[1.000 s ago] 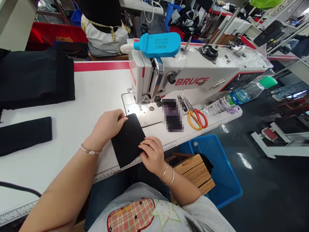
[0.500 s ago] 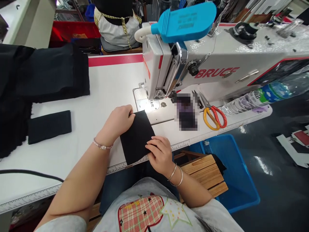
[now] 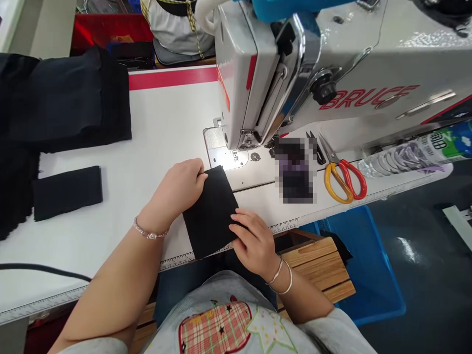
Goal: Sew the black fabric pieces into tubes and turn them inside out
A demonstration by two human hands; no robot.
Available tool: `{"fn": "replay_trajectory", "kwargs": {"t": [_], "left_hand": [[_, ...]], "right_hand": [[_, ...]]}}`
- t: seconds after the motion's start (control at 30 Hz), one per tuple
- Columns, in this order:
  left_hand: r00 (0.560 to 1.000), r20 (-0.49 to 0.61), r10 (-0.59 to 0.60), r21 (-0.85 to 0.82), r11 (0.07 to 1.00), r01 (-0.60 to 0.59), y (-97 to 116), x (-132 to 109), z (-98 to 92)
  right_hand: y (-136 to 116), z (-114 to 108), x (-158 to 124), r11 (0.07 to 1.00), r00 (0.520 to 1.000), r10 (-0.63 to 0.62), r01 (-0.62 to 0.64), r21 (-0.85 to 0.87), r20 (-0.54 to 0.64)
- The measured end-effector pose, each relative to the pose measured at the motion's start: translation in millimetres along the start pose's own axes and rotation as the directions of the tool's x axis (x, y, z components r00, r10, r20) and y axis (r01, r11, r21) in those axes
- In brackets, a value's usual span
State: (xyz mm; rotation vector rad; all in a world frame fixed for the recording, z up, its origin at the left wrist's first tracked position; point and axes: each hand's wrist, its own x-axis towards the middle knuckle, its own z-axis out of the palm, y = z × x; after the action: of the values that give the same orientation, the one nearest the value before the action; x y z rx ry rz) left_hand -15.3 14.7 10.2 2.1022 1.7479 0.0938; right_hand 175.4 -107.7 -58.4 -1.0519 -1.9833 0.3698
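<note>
Black cloth piece [image 3: 211,214]: matte, flat and roughly four-sided, with slightly frayed edges; in the head view it lies on the table before the sewing machine, its lower end at the front edge.
Left hand [image 3: 183,184]: thumb and curled fingers pinch the cloth's upper left edge; a beaded bracelet [image 3: 151,235] circles the wrist.
Right hand [image 3: 256,241]: fingers bent and slightly apart, tips on the cloth's right edge; whether the thumb grips from below cannot be told. Two thin, shiny bangles [image 3: 290,282] sit at the wrist.
Sewing machine [image 3: 238,83]: glossy white housing with red lettering "BRUCE", and a polished metal needle plate [image 3: 214,142] lit brightly.
Scissors [image 3: 334,158]: metal blades, one orange loop and one red, right of a pixelated dark patch [image 3: 296,169].
Bottle [image 3: 413,152]: clear ridged plastic on its side, green and blue label.
Table [image 3: 165,118]: smooth white top, red band at the back, ruler strip [image 3: 283,225] along the front.
Dark fabric: a thick folded stack [image 3: 66,98] at left, a smaller folded piece [image 3: 68,191] near it.
Room: slatted wooden stool [image 3: 317,260], blue plastic bin [image 3: 383,275], shiny dark floor [image 3: 438,265], red container [image 3: 103,29] behind the table.
</note>
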Motion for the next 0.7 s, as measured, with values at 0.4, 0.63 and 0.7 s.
{"fn": "replay_trajectory", "kwargs": {"t": [0.4,0.63,0.7], "left_hand": [[1.000,-0.010,0.024,0.040,0.999,-0.023,-0.6,1.2,3.9],[1.000,-0.016,0.026,0.056,0.998,-0.025,-2.2,1.7,6.2],[1.000,-0.016,0.025,0.055,0.998,-0.024,-2.6,1.6,6.9]], "right_hand": [[5.1,0.0,-2.1,0.996,0.995,-0.085,0.085,0.006,0.050],[5.5,-0.3,0.8,0.995,0.995,-0.097,0.096,0.018,0.025],[5.4,-0.5,1.7,0.996,0.996,-0.091,0.090,0.010,0.021]]}}
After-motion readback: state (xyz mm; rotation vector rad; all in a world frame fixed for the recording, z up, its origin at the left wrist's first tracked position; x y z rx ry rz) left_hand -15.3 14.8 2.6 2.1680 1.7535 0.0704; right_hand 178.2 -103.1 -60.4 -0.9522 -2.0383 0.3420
